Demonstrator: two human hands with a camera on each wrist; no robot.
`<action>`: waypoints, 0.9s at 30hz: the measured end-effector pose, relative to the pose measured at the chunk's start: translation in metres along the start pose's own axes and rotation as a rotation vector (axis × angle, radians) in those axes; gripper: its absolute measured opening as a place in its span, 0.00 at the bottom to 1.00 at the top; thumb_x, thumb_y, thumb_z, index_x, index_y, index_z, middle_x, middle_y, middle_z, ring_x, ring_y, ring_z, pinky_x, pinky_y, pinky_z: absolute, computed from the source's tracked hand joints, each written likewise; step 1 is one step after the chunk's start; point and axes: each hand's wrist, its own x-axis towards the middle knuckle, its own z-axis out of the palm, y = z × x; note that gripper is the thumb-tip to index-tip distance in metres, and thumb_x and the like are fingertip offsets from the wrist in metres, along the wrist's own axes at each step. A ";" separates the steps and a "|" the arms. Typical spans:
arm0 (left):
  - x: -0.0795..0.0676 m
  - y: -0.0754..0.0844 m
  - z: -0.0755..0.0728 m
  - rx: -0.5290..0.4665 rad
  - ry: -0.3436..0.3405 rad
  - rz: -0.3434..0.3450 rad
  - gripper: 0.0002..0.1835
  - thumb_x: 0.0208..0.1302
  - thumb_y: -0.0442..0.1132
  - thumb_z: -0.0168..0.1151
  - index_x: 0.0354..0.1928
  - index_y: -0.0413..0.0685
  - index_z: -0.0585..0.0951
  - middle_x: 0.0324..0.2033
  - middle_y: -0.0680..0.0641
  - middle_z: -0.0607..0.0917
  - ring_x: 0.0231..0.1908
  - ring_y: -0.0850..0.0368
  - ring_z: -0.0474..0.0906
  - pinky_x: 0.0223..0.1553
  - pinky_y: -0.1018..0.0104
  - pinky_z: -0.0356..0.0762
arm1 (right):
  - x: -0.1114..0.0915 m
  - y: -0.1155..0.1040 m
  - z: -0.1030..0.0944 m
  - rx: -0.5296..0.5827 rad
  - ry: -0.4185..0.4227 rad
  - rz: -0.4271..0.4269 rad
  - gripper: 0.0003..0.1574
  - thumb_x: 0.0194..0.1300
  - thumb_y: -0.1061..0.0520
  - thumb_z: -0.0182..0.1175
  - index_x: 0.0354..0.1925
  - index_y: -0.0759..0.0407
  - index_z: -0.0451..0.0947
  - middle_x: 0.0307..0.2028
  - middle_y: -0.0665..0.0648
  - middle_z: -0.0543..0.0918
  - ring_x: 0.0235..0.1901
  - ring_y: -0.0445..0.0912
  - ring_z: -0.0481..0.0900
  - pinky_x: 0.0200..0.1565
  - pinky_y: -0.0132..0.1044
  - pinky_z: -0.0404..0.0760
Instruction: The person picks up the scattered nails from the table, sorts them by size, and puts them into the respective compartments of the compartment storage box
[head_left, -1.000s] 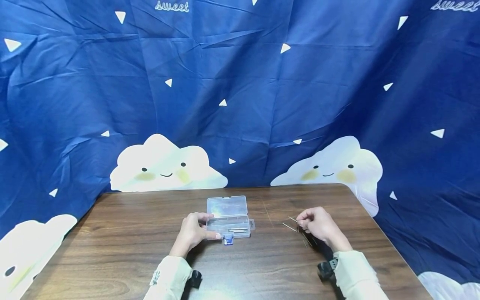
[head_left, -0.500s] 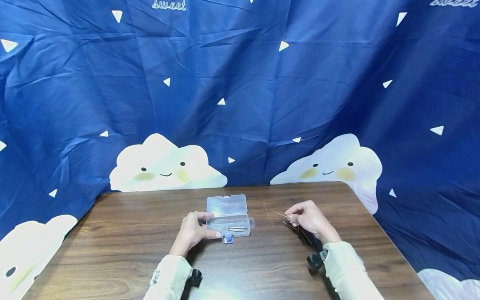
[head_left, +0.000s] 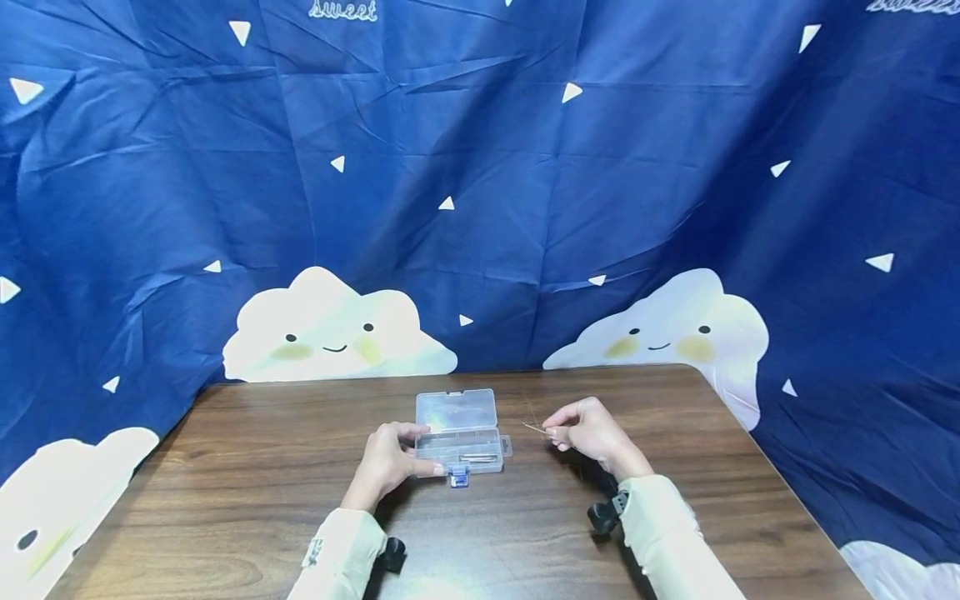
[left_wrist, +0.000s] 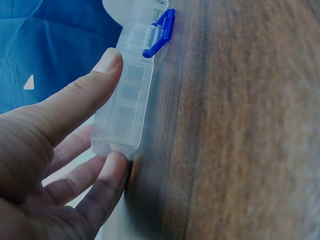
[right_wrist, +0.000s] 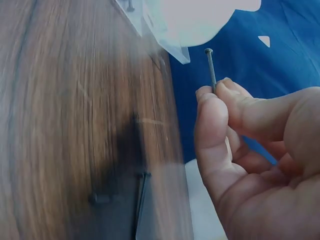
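Observation:
A clear plastic box (head_left: 438, 457) with dividers stands on the table, its lid (head_left: 456, 410) raised at the back. My left hand (head_left: 382, 467) grips the box's left end, thumb along the front wall and fingertips at the end wall. Several nails (head_left: 477, 457) lie in a front compartment. To the right of the box, above the table, my right hand (head_left: 592, 433) pinches a thin nail (right_wrist: 210, 67) between thumb and fingertips, its headed end sticking out toward the box. In the right wrist view, another nail (right_wrist: 142, 205) lies on the table below that hand.
A blue latch (head_left: 459, 477) hangs at the box's front, and a clear hang tab (head_left: 506, 446) juts from its right end. The wooden table (head_left: 247, 500) ends at a blue cloud-printed curtain (head_left: 495, 167) behind.
My right hand has lifted from the loose nails on the right and moved left toward the box with a nail in its fingers. My left hand and the box stay put.

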 end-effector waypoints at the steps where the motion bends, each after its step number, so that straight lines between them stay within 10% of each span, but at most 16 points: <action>1: 0.000 -0.001 0.000 -0.001 -0.001 -0.002 0.36 0.29 0.39 0.90 0.49 0.42 0.88 0.36 0.45 0.84 0.30 0.57 0.79 0.32 0.64 0.79 | 0.001 0.000 0.003 0.007 -0.006 0.003 0.06 0.59 0.76 0.63 0.38 0.79 0.83 0.31 0.67 0.85 0.26 0.44 0.83 0.29 0.33 0.81; 27: -0.001 0.000 0.000 -0.020 0.004 -0.006 0.35 0.29 0.38 0.90 0.49 0.43 0.88 0.38 0.43 0.83 0.30 0.57 0.80 0.31 0.66 0.79 | 0.027 -0.014 0.053 -0.021 -0.058 0.026 0.05 0.60 0.76 0.64 0.35 0.76 0.85 0.29 0.64 0.86 0.24 0.43 0.79 0.28 0.32 0.80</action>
